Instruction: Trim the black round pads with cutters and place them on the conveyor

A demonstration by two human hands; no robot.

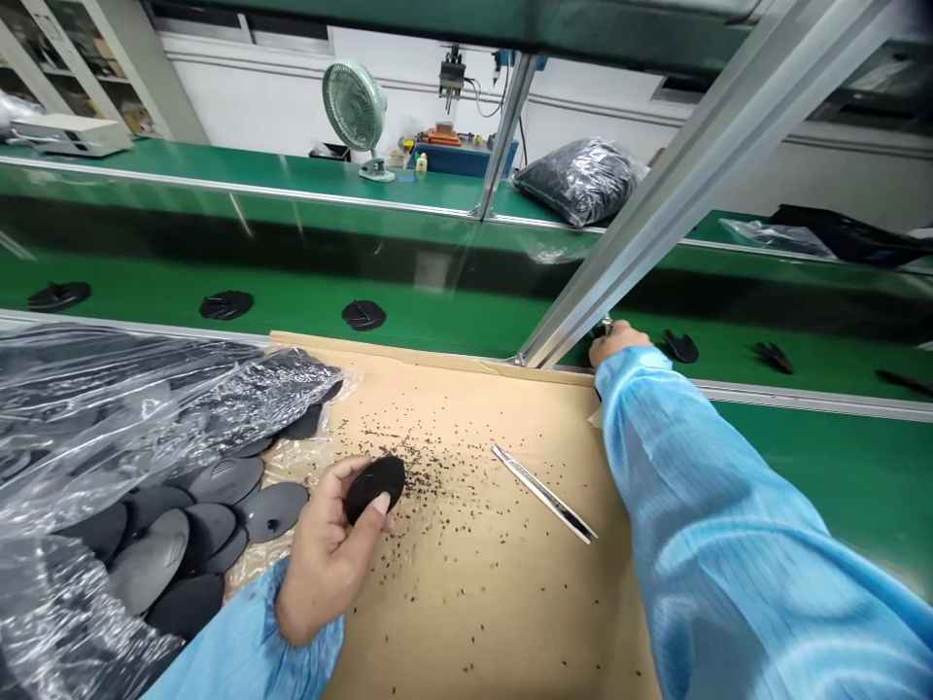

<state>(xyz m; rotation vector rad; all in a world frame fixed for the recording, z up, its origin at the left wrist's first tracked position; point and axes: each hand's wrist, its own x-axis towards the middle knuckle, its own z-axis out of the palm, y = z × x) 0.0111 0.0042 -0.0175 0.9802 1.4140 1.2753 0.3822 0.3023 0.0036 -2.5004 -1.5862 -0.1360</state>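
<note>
My left hand [339, 544] grips a black plastic disc [375, 488] by its edge, thumb on the face, above the cardboard sheet [510, 603]. My right hand [618, 342] reaches over the green belt, just right of the slanted metal post. Its fingers are curled in, with a dark part and a shiny bit showing at their far side; what they hold is mostly hidden. Many tiny black bits [427, 467] lie scattered on the cardboard. A slim cutter knife [545, 494] rests there between my two arms. More black discs [156, 554] spill from a clear plastic bag [146, 418] at the left.
Black round parts [363, 314] sit spaced along the green belt [292, 335], and other black parts [680, 346] lie right of my hand. The metal post [656, 209] slants across the view. Behind stand a fan [355, 105] and a full plastic bag [579, 180].
</note>
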